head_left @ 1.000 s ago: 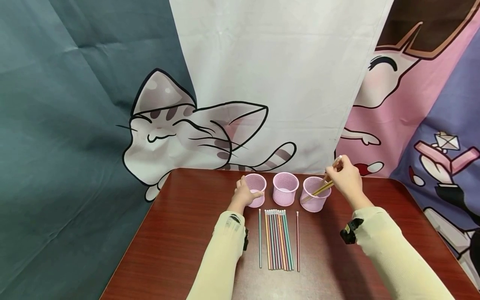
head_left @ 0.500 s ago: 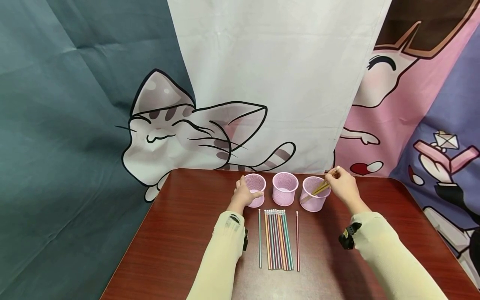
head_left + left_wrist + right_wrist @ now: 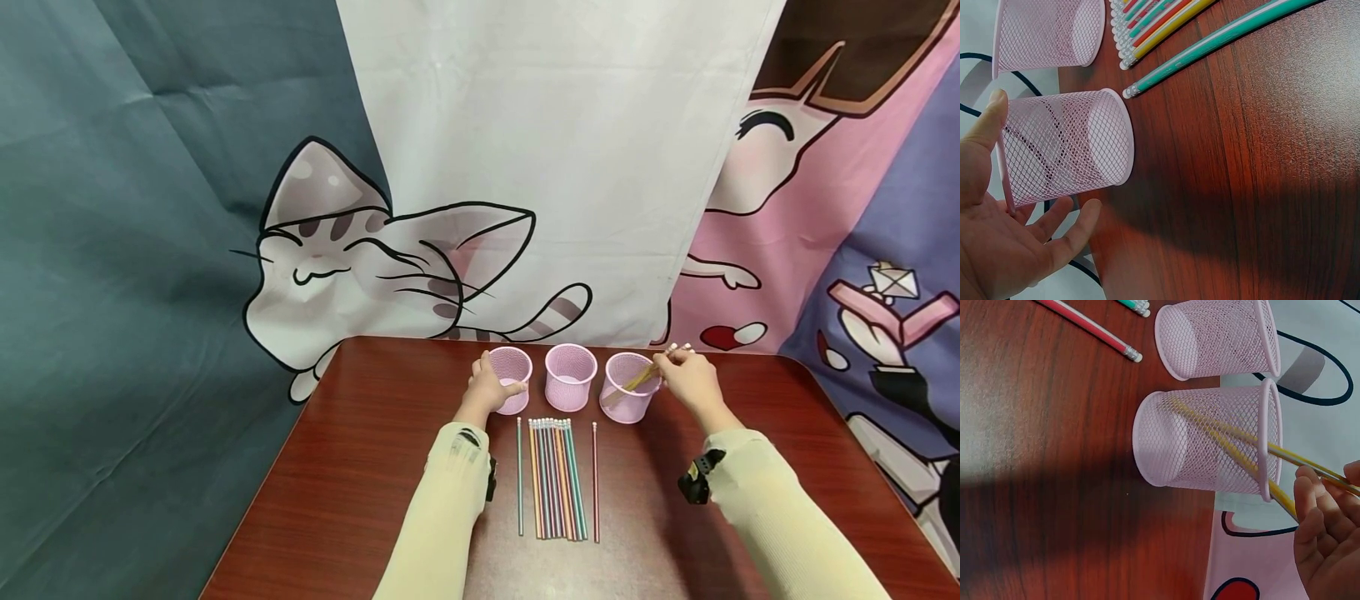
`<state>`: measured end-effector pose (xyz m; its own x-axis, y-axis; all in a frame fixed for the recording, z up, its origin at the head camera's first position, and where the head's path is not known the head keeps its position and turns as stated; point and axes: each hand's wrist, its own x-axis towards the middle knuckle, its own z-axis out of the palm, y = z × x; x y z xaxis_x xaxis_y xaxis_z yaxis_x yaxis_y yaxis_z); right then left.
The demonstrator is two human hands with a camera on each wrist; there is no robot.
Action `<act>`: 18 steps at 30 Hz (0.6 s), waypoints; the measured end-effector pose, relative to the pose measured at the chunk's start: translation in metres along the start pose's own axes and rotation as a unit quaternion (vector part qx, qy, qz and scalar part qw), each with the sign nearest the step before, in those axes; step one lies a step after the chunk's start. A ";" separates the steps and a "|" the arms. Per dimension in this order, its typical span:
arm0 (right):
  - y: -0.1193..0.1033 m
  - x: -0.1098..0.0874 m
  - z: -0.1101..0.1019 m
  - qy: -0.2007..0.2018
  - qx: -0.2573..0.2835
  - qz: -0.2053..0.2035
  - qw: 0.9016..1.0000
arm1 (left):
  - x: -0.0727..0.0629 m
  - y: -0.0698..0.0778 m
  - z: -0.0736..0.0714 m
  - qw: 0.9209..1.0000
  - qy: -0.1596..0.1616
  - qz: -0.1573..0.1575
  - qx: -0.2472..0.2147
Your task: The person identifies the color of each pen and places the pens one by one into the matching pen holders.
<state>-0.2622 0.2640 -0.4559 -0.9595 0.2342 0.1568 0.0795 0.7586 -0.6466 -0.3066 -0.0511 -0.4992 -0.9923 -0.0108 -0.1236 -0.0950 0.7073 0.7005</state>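
Three pink mesh pen cups stand in a row at the table's far side. My left hand [image 3: 485, 390] holds the left cup [image 3: 1066, 147], its thumb at the rim and its fingers round the other side. At the right cup [image 3: 626, 407], my right hand [image 3: 692, 385] pinches yellow pencils [image 3: 1300, 460] near their eraser ends. They lean in that cup, their lower ends inside it. The middle cup [image 3: 570, 392] has nothing visible in it. In front lie a row of coloured pencils [image 3: 555, 479], a single green pencil [image 3: 520, 479] on the left and a single red pencil [image 3: 596, 483] on the right.
The dark red wooden table [image 3: 337, 500] has its far edge against a hanging cloth [image 3: 562, 167] printed with cartoon figures. Loose pencils lie with their erasers towards the cups. The neighbouring cups stand close together.
My right hand has come down a little towards the right cup, and more eraser ends show above its fingers. My left hand stays on the left cup.
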 end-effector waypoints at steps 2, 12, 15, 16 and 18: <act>0.002 -0.001 0.000 0.001 -0.008 -0.002 1.000 | 0.000 0.000 0.000 1.000 0.001 0.001 -0.001; 0.004 -0.004 -0.003 0.053 0.018 0.038 0.998 | -0.001 0.000 0.000 1.000 0.003 -0.005 -0.003; 0.006 -0.004 -0.004 0.059 0.033 0.069 0.995 | -0.001 0.000 0.000 1.000 0.003 -0.003 -0.001; 0.007 -0.003 -0.004 0.062 0.037 0.077 0.994 | -0.001 0.000 0.000 1.000 0.003 -0.002 -0.002; 0.009 -0.004 -0.004 0.064 0.045 0.086 0.993 | -0.001 0.001 -0.001 1.000 0.002 -0.001 -0.005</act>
<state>-0.2566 0.2725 -0.4589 -0.8913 0.4347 0.1287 0.2085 0.6451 -0.7351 -0.3054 -0.0511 -0.4980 -0.9924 -0.0153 -0.1219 -0.0976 0.7009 0.7066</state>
